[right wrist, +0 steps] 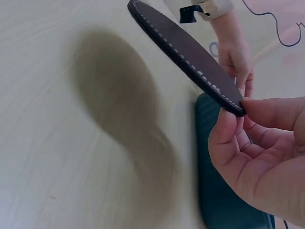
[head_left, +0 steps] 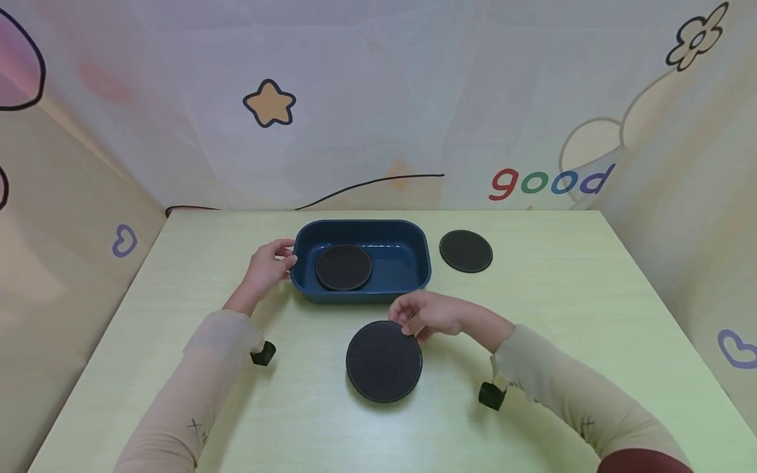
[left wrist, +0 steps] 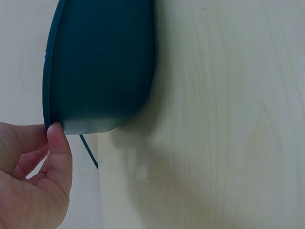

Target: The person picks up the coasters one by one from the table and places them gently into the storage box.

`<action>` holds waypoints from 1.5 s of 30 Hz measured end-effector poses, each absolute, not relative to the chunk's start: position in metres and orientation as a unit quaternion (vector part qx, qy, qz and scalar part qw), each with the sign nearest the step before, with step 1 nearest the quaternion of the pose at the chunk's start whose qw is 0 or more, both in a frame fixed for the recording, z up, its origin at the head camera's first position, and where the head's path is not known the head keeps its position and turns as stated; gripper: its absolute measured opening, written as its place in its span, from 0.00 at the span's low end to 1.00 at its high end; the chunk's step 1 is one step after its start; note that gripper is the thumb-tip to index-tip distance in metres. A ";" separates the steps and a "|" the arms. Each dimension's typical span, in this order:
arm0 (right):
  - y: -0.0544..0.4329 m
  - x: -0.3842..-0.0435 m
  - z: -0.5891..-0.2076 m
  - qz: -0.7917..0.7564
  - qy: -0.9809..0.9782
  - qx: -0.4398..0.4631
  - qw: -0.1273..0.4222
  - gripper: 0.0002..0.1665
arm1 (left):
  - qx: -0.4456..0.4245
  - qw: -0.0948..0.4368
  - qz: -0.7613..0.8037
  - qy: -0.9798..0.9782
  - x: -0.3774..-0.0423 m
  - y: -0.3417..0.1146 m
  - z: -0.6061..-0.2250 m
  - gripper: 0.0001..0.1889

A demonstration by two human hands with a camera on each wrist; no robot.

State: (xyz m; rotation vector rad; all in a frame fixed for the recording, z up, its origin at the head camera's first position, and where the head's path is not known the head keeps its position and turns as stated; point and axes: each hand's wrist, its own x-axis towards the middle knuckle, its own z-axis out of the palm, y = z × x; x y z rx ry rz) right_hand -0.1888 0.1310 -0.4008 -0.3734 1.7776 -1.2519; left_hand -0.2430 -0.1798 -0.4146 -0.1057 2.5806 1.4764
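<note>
My right hand (head_left: 430, 313) pinches the edge of a round black coaster (head_left: 384, 362) between thumb and fingers. In the right wrist view this coaster (right wrist: 188, 57) is tilted above the table, its pale edge stitching showing and its shadow below. My left hand (head_left: 267, 268) grips the left rim of a dark blue rectangular tray (head_left: 402, 263); the left wrist view shows the thumb and a finger (left wrist: 58, 143) at the tray's rim. Inside the tray, at its left part, lies another black coaster (head_left: 344, 267). A third black coaster (head_left: 466, 251) lies flat on the table, right of the tray.
The light wooden table (head_left: 532, 302) carries the tray near its back edge. Behind it hangs a pale printed cloth (head_left: 367, 98), with more cloth along both sides. Small black devices hang at the left wrist (head_left: 263, 353) and right wrist (head_left: 492, 395).
</note>
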 end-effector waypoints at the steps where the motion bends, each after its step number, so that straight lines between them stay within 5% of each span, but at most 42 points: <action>1: 0.130 -0.190 -0.398 -0.510 0.717 -0.157 0.449 0.13 | -0.035 0.083 0.494 0.865 -0.243 -0.180 -0.415 0.21; 23: 0.111 -0.220 -0.359 -0.613 0.685 -0.136 0.371 0.12 | -0.034 0.077 0.501 0.861 -0.242 -0.179 -0.413 0.20; 45: 0.092 -0.259 -0.373 -0.693 0.659 -0.051 0.287 0.10 | -0.032 0.076 0.499 0.863 -0.243 -0.180 -0.415 0.20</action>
